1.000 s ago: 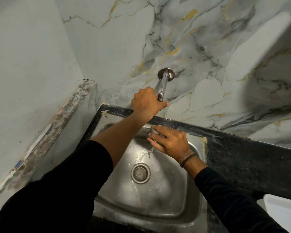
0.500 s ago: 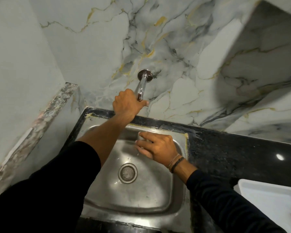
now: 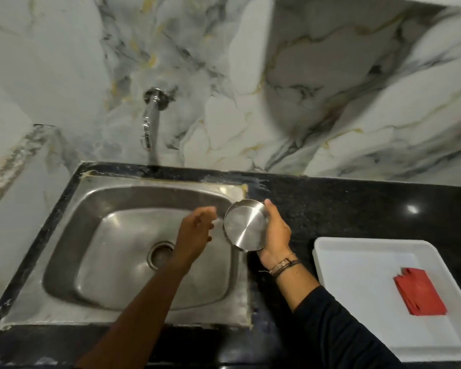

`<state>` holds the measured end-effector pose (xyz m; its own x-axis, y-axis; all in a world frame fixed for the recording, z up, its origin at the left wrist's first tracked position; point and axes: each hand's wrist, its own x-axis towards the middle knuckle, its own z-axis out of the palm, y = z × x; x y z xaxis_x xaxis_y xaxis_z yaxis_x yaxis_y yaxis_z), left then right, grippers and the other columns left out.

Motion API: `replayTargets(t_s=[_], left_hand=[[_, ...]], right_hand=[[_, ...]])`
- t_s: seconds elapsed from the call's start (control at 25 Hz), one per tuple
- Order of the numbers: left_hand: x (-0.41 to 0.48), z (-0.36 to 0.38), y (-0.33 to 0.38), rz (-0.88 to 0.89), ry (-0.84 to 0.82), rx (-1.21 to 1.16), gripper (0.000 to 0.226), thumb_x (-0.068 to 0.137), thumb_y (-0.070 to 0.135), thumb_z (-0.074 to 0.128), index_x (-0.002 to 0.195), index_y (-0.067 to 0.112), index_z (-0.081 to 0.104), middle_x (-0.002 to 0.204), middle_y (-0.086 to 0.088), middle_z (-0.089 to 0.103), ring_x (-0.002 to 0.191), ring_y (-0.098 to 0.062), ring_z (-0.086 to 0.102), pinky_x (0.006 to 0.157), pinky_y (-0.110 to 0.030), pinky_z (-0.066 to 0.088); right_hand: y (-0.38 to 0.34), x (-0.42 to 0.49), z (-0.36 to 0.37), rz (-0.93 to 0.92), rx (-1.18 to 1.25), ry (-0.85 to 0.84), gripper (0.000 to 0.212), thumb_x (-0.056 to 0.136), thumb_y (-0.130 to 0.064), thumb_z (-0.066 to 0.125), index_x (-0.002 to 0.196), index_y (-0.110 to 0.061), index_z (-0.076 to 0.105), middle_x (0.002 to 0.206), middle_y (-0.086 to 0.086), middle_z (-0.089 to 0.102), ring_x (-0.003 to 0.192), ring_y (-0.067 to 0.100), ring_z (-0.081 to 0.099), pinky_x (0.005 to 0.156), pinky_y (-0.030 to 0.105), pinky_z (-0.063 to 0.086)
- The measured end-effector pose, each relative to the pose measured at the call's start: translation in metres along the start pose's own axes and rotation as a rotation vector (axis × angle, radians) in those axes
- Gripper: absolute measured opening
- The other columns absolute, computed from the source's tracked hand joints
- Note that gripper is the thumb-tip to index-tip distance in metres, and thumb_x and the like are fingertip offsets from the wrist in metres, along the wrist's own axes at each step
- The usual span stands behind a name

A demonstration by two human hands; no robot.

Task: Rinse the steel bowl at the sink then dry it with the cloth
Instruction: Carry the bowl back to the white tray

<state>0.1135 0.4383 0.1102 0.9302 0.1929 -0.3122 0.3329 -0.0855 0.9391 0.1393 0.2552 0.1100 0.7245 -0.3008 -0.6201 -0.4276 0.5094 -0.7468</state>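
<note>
The small steel bowl is tipped on its side with its shiny underside toward me, at the right rim of the steel sink. My right hand grips it from the right, fingers around its rim. Just left of the bowl, over the basin, my left hand hangs blurred, fingers loosely apart, holding nothing. A folded red cloth lies in a white tray on the counter to the right. The wall tap stands above the sink's back edge; no water stream is visible.
Black granite counter surrounds the sink and runs right under the tray. Marble-patterned wall tiles rise behind. A stone ledge borders the left side. The drain sits mid-basin, partly behind my left forearm.
My left hand has let go of the tap and dropped down over the basin. My right hand has carried the bowl from under the tap to the sink's right rim. The view shifted right.
</note>
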Motion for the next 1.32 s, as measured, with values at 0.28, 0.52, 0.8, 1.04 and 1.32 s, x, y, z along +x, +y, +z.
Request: replayTargets(t_s=[0.28, 0.52, 0.8, 1.04, 1.32], left_hand=[[-0.104, 0.178, -0.021, -0.089, -0.187, -0.144, 0.02, 0.106, 0.032, 0.065, 0.114, 0.044, 0.079, 0.104, 0.012, 0.085, 0.091, -0.008, 0.082, 0.069, -0.03, 0.068], [-0.148, 0.321, -0.051, -0.196, -0.137, -0.192, 0.026, 0.108, 0.02, 0.063, 0.129, 0.026, 0.076, 0.101, -0.002, 0.082, 0.078, -0.013, 0.076, 0.063, -0.029, 0.065], [-0.16, 0.4, -0.066, -0.329, -0.04, -0.107, 0.029, 0.109, 0.008, 0.056, 0.133, 0.007, 0.072, 0.093, -0.016, 0.069, 0.079, -0.034, 0.062, 0.078, -0.053, 0.061], [-0.164, 0.413, -0.059, -0.283, -0.056, -0.121, 0.033, 0.114, 0.02, 0.048, 0.142, 0.019, 0.066, 0.112, 0.0, 0.07, 0.102, -0.031, 0.068, 0.094, -0.068, 0.061], [-0.168, 0.409, -0.066, -0.272, -0.042, -0.257, 0.036, 0.113, 0.02, 0.05, 0.147, 0.016, 0.063, 0.132, -0.005, 0.066, 0.121, -0.034, 0.066, 0.092, -0.057, 0.065]], right_hand=[[-0.042, 0.02, -0.175, 0.002, 0.032, 0.117, 0.044, 0.076, -0.067, 0.074, 0.087, -0.027, 0.088, 0.093, -0.002, 0.086, 0.099, 0.024, 0.076, 0.079, 0.037, 0.06], [-0.061, 0.054, -0.322, 0.026, 0.034, 0.168, 0.043, 0.1, -0.051, 0.061, 0.101, -0.015, 0.085, 0.106, 0.01, 0.084, 0.113, 0.038, 0.074, 0.084, 0.04, 0.059], [-0.083, 0.079, -0.387, 0.065, -0.116, 0.127, 0.047, 0.111, -0.04, 0.046, 0.105, -0.008, 0.079, 0.116, 0.015, 0.077, 0.108, 0.033, 0.07, 0.092, 0.042, 0.055], [-0.083, 0.084, -0.398, 0.082, -0.117, 0.072, 0.045, 0.11, -0.037, 0.047, 0.115, -0.006, 0.08, 0.114, 0.014, 0.077, 0.106, 0.03, 0.069, 0.09, 0.043, 0.053], [-0.11, 0.096, -0.427, -0.343, -0.707, 0.091, 0.028, 0.107, -0.019, 0.058, 0.088, -0.01, 0.076, 0.092, 0.008, 0.071, 0.093, 0.028, 0.064, 0.09, 0.046, 0.054]])
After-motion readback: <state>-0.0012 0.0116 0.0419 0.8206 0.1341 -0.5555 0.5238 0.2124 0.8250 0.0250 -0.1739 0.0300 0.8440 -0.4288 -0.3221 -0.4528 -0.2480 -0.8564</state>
